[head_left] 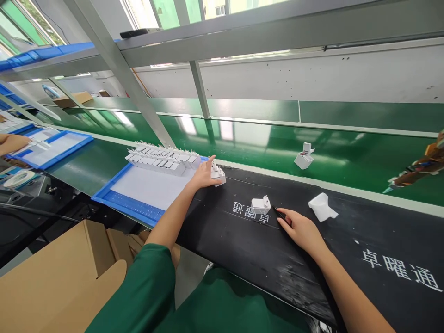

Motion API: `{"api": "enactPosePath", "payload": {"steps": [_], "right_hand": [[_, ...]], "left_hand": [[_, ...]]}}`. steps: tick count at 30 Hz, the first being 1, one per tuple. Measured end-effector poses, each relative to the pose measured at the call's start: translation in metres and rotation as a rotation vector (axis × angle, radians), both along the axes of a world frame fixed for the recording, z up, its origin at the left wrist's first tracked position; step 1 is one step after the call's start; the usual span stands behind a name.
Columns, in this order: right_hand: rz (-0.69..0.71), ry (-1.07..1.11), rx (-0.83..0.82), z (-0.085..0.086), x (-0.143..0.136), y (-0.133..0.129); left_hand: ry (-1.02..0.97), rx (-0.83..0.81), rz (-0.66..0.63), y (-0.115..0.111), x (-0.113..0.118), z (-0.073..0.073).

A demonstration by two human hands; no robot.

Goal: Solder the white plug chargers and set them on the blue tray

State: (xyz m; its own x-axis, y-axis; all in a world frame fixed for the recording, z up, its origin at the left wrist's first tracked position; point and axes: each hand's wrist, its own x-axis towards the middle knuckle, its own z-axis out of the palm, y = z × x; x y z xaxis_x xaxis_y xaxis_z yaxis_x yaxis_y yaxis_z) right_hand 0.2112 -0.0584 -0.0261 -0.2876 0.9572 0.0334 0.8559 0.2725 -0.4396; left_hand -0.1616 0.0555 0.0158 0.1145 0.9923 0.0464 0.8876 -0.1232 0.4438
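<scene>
My left hand reaches to the right end of a blue tray, its thumb and fingers round a small white plug unit. Rows of similar white units stand in that tray on a white sheet. On the black mat my right hand is closed on a thin black tool, whose tip points at another white plug unit lying on the printed characters. A white plastic piece lies right of my right hand.
An open white unit sits on the green conveyor. At the right hangs a brown wrapped tool. Another person's hand is over a second blue tray. Cardboard boxes stand lower left; a metal frame crosses above.
</scene>
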Motion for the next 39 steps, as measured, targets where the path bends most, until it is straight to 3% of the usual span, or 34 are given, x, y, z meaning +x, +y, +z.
{"api": "enactPosePath", "payload": {"steps": [5, 8, 12, 14, 16, 21, 26, 32, 35, 39], "right_hand": [[0.008, 0.014, 0.004, -0.001, 0.002, 0.0], [0.014, 0.019, 0.005, 0.0, 0.002, 0.0], [0.017, 0.019, 0.005, -0.001, 0.002, 0.0], [0.015, 0.02, 0.007, -0.002, 0.003, 0.0], [0.012, 0.029, 0.011, -0.004, 0.004, 0.0], [0.019, 0.058, 0.016, -0.007, 0.006, 0.001], [0.014, 0.083, 0.029, -0.01, 0.008, 0.003], [-0.008, 0.067, -0.018, -0.011, 0.008, 0.005], [-0.007, 0.07, -0.027, -0.009, 0.008, 0.005], [0.003, 0.064, 0.003, -0.01, 0.008, 0.006]], "left_hand": [[-0.102, 0.069, 0.01, -0.012, 0.014, -0.005], [-0.472, 0.01, 0.096, -0.019, 0.014, -0.001], [-1.169, -0.185, 0.091, -0.033, -0.001, 0.022], [-1.349, -0.246, 0.045, -0.042, -0.011, 0.036], [-1.384, -0.258, 0.029, -0.051, -0.02, 0.048], [-1.094, -0.166, 0.162, -0.067, -0.042, 0.057], [-0.849, -0.09, 0.364, -0.082, -0.086, 0.043], [-0.193, 0.103, 0.655, -0.081, -0.134, 0.024], [-0.019, 0.055, 0.694, -0.069, -0.144, 0.017], [0.041, -0.017, 0.653, -0.06, -0.151, 0.013]]}}
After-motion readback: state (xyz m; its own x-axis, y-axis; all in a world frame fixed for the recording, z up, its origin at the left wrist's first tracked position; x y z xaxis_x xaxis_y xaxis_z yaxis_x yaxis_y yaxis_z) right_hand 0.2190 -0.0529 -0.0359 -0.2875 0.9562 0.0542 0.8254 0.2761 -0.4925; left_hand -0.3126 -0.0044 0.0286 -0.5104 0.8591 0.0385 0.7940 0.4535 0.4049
